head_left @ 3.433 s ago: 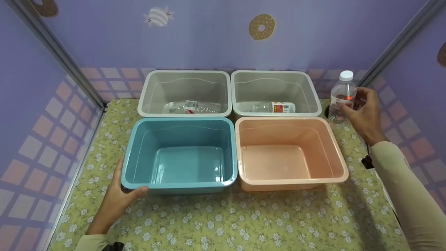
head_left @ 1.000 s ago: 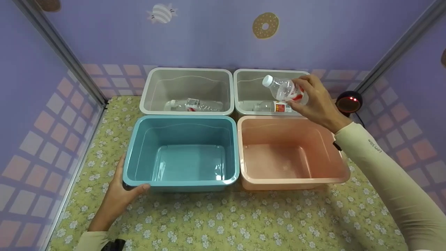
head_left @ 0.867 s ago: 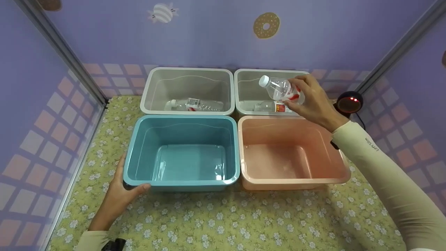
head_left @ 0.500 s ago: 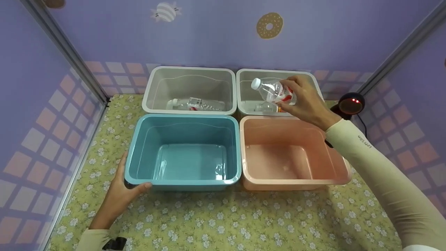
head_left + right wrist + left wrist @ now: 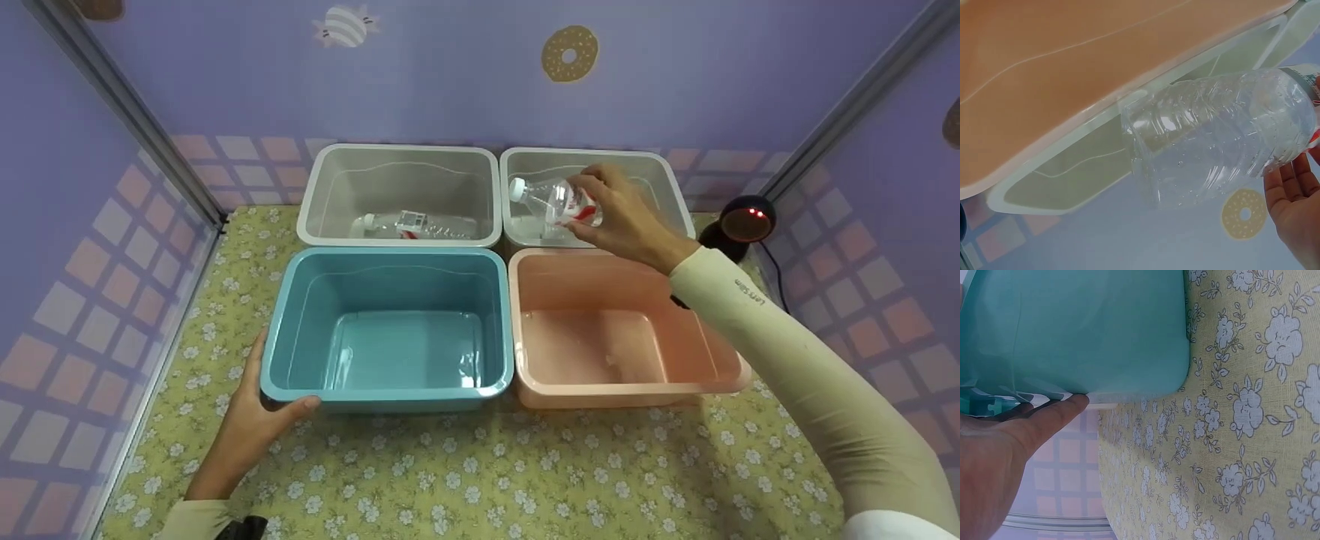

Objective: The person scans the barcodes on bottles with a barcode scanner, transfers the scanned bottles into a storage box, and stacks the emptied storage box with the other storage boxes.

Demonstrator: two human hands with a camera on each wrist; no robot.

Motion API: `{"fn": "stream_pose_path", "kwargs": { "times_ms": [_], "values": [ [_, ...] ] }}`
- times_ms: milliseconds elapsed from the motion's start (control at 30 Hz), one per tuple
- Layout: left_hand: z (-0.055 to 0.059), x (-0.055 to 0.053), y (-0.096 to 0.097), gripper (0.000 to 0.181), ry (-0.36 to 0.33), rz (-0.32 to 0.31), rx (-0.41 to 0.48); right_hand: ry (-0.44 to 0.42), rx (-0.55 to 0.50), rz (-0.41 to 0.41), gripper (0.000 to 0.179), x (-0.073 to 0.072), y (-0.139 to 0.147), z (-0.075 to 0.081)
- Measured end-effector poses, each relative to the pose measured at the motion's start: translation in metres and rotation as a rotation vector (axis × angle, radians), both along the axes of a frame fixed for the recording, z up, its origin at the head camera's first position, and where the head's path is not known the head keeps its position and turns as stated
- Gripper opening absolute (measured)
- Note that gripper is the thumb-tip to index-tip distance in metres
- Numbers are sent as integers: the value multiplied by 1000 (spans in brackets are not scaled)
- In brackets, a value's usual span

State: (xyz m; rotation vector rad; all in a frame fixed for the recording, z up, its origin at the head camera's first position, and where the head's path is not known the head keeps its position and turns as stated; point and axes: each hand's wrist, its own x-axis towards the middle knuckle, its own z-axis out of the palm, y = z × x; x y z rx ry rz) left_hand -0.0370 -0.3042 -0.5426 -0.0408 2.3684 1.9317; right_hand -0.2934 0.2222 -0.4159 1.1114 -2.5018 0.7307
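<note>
My right hand grips a clear plastic bottle with a white cap and a red-and-white label. The bottle is tilted on its side above the back right grey bin, cap pointing left. In the right wrist view the bottle's ribbed clear body fills the middle, and my fingers are at its label. My left hand rests at the front left corner of the blue bin, thumb at the front rim. In the left wrist view its fingers lie straight along the bin's side.
A peach bin stands right of the blue one. In the back left grey bin lies another clear bottle. A black scanner-like device with red lights and a cable stands at right. Purple walls enclose the flowered tabletop.
My right hand has lifted the bottle from beside the black device and carried it left over the back right grey bin, tilting it. My left hand has stayed at the blue bin's corner.
</note>
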Motion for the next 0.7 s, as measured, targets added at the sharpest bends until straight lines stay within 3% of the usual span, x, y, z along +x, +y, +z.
{"fn": "stream_pose_path", "kwargs": {
  "times_ms": [467,700],
  "values": [
    [0,1,-1,121,-16,9,-9,-62,28,35,55,-7,-27,2],
    [2,0,0,121,-9,5,12,-61,125,12,53,-10,-41,8]
  ]
}}
